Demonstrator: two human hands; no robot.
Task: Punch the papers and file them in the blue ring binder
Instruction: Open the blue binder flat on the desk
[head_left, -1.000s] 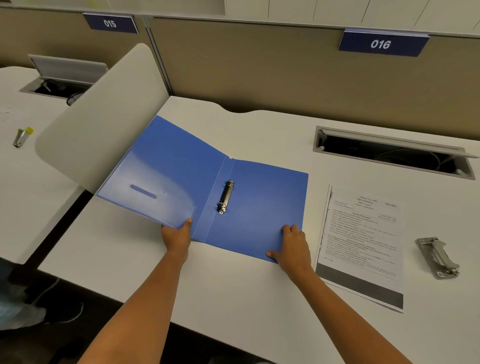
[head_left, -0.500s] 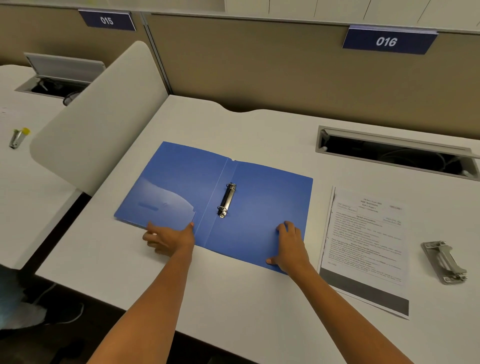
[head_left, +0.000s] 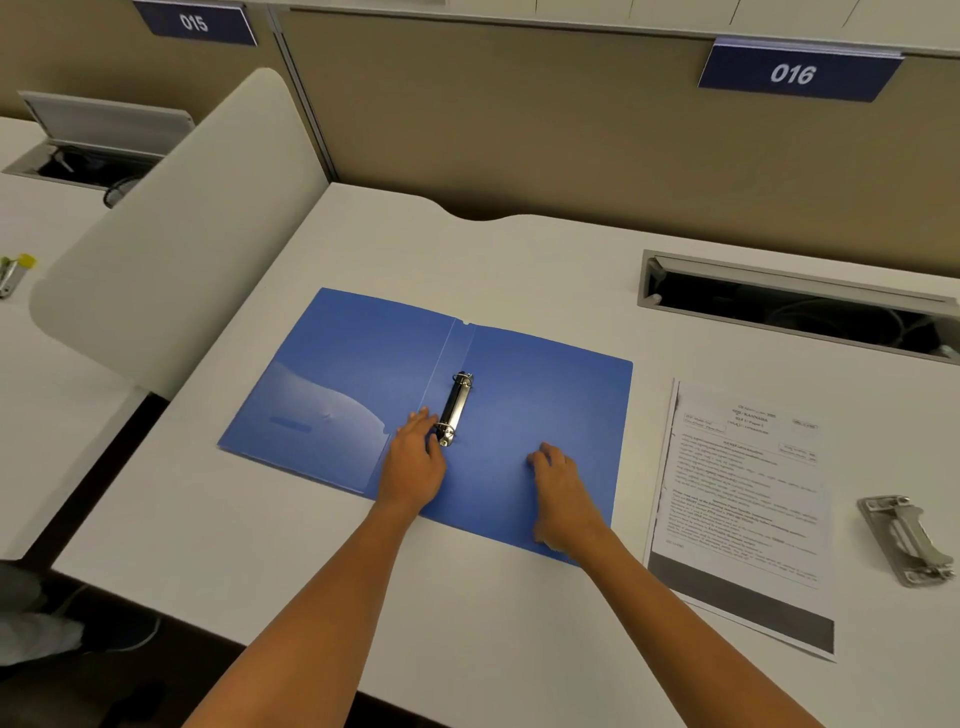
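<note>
Two hands lie on the open blue ring binder (head_left: 545, 395). The left hand (head_left: 415, 462), fingers extended, touches the ring mechanism (head_left: 457, 408), whose long axis runs away from the person. The right hand (head_left: 561, 488) presses flat, further off.

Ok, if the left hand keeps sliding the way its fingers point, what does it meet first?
Most likely nothing on the binder itself: the left hand points up along the spine crease of the blue ring binder, with the ring mechanism just to its right. A slight rightward drift would hit the rings.
</note>
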